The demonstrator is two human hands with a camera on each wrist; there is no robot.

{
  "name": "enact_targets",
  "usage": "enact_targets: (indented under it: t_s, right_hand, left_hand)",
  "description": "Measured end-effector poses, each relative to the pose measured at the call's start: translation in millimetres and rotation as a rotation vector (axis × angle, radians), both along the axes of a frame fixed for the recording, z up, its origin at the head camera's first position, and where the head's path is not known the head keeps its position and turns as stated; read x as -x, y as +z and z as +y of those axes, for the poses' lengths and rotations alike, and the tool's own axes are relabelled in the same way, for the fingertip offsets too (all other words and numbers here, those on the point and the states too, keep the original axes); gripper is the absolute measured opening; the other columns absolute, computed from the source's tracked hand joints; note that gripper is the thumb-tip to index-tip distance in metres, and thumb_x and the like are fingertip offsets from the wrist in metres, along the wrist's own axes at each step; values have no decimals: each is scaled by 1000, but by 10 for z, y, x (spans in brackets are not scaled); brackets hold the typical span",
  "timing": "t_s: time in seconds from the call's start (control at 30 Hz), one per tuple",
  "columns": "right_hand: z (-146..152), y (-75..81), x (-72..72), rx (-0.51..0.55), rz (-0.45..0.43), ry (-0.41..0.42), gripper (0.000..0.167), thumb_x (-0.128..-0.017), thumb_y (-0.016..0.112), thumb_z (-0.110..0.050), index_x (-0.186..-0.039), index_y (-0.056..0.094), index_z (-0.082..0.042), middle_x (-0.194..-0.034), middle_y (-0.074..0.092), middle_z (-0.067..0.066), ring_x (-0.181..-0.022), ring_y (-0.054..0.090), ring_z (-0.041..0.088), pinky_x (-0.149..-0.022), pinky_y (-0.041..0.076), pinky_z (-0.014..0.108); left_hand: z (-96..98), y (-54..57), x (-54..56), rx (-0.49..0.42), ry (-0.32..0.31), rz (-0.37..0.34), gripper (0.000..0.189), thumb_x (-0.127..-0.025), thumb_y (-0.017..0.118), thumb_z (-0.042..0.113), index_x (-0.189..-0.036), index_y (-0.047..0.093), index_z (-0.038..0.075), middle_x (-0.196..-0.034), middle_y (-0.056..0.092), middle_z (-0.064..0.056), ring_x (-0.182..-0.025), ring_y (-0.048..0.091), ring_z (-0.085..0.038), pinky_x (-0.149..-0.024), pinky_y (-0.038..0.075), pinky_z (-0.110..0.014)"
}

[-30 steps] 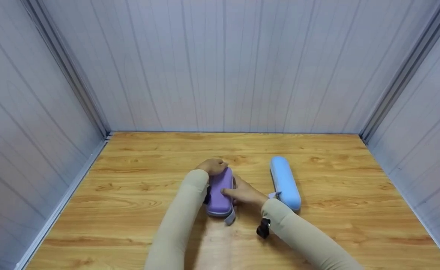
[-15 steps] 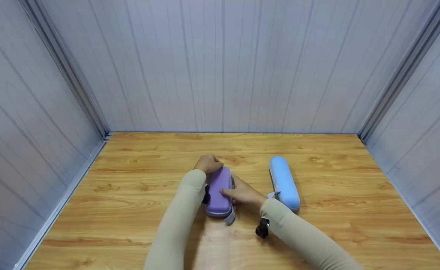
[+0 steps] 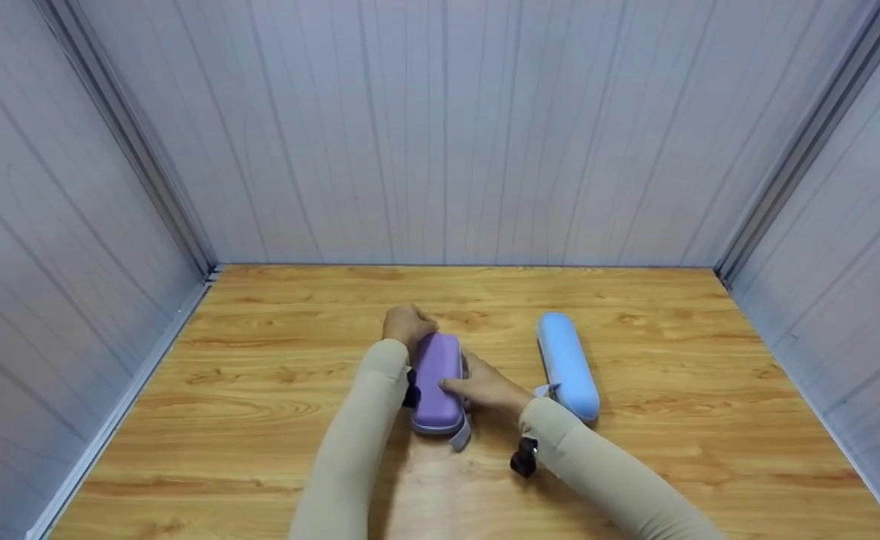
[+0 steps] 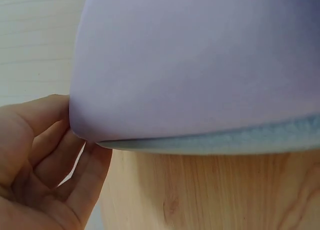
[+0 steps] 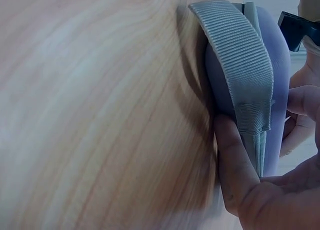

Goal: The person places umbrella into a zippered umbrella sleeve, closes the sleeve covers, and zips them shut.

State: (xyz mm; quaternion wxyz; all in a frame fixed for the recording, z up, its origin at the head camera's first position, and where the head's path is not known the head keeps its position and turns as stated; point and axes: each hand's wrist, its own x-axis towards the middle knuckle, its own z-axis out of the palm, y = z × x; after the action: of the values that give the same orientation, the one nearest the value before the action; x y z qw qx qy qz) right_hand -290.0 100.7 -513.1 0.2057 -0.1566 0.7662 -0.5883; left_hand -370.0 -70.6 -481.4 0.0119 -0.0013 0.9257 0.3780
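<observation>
A purple hard-shell zip case (image 3: 436, 382) lies on the wooden table, lid up, with a grey zip seam and a grey strap (image 5: 245, 65) at its near end. My right hand (image 3: 488, 386) grips its right side, thumb on the lid and fingers at the lower edge. At the far left corner, my left hand (image 3: 407, 324) has its fingertips pinched at the seam (image 4: 200, 142); the zip pull is hidden behind them. The lid sits closed over the base where the seam shows. To the right lies a blue zip case (image 3: 569, 366), apart from both hands.
The wooden table (image 3: 259, 405) spreads around the cases. Pale panelled walls (image 3: 440, 135) stand at the back and both sides. A grey strap (image 3: 546, 390) sticks out from the blue case toward my right forearm.
My left hand has slid left along the purple case's far end, from near its far right corner to its far left corner. My right hand and the blue case have hardly moved.
</observation>
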Motion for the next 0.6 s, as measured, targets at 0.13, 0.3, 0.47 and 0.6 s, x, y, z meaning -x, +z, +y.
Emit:
enact_targets:
  t_s: [0.13,0.3,0.47,0.6]
  right_hand:
    - [0,0,3,-18,5,-1,77,-97,63,-15,-156,18,3,-132,54,24,-97,66,25,-78,55,33]
    - [-4,-2,5,-15,-6,-13,80,-96,64,-15,-157,16,4,-131,55,25,-90,67,23,-68,55,30]
    - [1,-15,10,-20,6,-6,76,-96,63,-14,-155,19,6,-120,59,21,-72,60,15,-58,49,27]
    - [12,-14,15,-34,-2,2,78,-96,63,-16,-156,17,4,-109,61,17,-61,53,12,-55,46,26]
  left_hand:
    - [6,-12,-7,9,-63,-24,15,-90,71,14,-95,80,3,-98,75,-11,-83,66,-21,-74,55,-31]
    - [14,-7,-4,69,-215,-143,29,-100,58,28,-104,77,6,-107,70,-10,-83,58,-18,-71,49,-29]
    - [35,22,-2,125,-314,-203,35,-104,48,27,-119,74,9,-125,65,-13,-101,59,-23,-85,51,-35]
    - [54,37,-9,131,-298,-183,32,-103,50,23,-114,75,5,-121,66,-14,-94,58,-22,-81,51,-33]
